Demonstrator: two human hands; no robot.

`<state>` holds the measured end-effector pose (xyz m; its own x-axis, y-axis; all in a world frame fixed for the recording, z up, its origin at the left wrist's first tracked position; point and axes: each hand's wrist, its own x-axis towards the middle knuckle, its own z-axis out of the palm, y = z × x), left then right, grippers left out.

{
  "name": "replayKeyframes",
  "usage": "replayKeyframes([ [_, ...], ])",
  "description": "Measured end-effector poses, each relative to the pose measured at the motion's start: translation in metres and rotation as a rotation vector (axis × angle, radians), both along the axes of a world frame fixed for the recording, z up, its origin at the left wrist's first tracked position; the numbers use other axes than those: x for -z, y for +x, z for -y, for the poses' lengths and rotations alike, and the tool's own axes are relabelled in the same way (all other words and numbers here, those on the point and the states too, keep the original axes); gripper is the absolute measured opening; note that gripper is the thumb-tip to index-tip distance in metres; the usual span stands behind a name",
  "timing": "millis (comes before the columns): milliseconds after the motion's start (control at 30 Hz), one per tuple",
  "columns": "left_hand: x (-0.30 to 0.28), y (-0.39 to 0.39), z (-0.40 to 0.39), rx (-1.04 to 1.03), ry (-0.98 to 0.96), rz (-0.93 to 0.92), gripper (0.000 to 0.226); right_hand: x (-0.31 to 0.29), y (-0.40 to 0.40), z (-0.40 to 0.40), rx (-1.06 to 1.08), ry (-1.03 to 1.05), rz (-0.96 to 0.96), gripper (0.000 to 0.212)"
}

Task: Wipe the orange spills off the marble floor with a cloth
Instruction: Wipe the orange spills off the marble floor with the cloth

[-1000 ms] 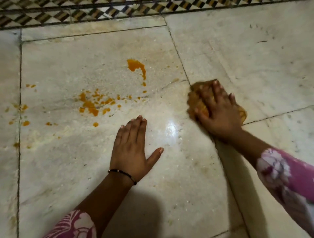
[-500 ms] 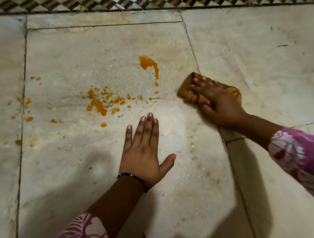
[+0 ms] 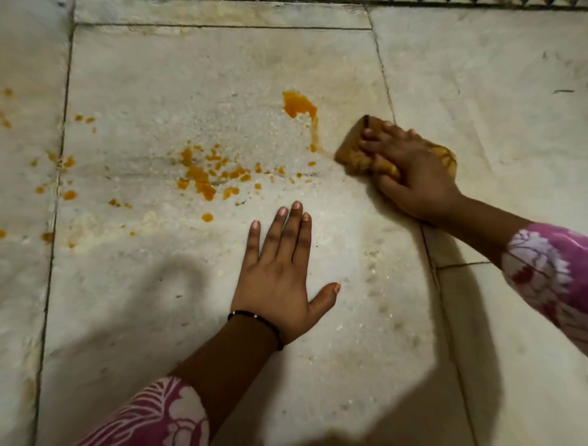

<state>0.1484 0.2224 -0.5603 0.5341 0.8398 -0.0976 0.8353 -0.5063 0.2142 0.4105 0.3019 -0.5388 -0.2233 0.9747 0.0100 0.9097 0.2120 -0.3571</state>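
A folded, orange-stained cloth (image 3: 353, 149) lies on the marble floor (image 3: 191, 302), pressed down by my right hand (image 3: 413, 178), whose fingers curl over it. Its left edge sits just right of a thick orange blob (image 3: 299, 105) with a thin trail running down. A scatter of orange drops (image 3: 203, 178) spreads left of the cloth, with smaller spots (image 3: 68, 194) near the left tile joint. My left hand (image 3: 280, 280) rests flat on the floor below the scatter, fingers apart, holding nothing.
Dark grout lines (image 3: 386, 92) divide the large slabs. A patterned border strip (image 3: 477, 3) runs along the top right edge. Pale whitish residue (image 3: 95, 229) marks the floor at lower left. Shadows cover the bottom of the view.
My right hand has slid the cloth leftward across the tile joint toward the orange blob. My left hand stays planted on the floor. The camera has shifted, so the spills appear further right.
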Motion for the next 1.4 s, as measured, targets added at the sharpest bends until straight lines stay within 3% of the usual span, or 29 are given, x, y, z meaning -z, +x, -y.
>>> replayKeyframes([
  [133, -0.001, 0.000, 0.000, 0.001, -0.019, -0.004, 0.092, -0.001, 0.014, -0.054, 0.291, 0.042, 0.028, 0.057],
  [233, -0.001, 0.001, 0.000, 0.001, -0.026, -0.015, 0.092, -0.002, -0.006, -0.117, 0.447, -0.053, 0.065, 0.058],
  [333, -0.001, 0.002, -0.001, 0.000, -0.032, -0.009, 0.093, 0.000, -0.031, -0.127, 0.298, -0.063, 0.050, 0.067],
  [467, -0.001, 0.001, 0.000, 0.000, -0.050, 0.009, 0.092, -0.001, -0.031, -0.056, 0.040, -0.032, -0.025, 0.065],
  [567, 0.000, 0.001, -0.001, -0.002, -0.042, 0.011, 0.092, -0.003, -0.002, -0.033, 0.069, 0.001, -0.052, 0.061],
  [733, -0.006, 0.002, -0.001, -0.012, -0.086, 0.006, 0.090, 0.002, -0.024, -0.093, 0.353, 0.024, 0.020, 0.070],
  [933, -0.022, -0.004, -0.011, 0.056, -0.184, 0.018, 0.093, 0.002, -0.048, -0.024, -0.001, 0.003, -0.048, 0.066],
  [1067, -0.043, -0.019, -0.047, 0.286, -0.338, -0.222, 0.099, -0.003, -0.007, 0.023, -0.021, 0.017, -0.102, 0.058],
  [1267, -0.050, -0.016, -0.064, 0.426, -0.386, -0.446, 0.120, 0.000, -0.029, -0.030, 0.351, 0.034, -0.027, 0.066],
  [1400, -0.052, -0.016, -0.067, 0.458, -0.371, -0.502, 0.128, 0.000, -0.054, -0.020, 0.112, 0.026, 0.008, 0.069],
])
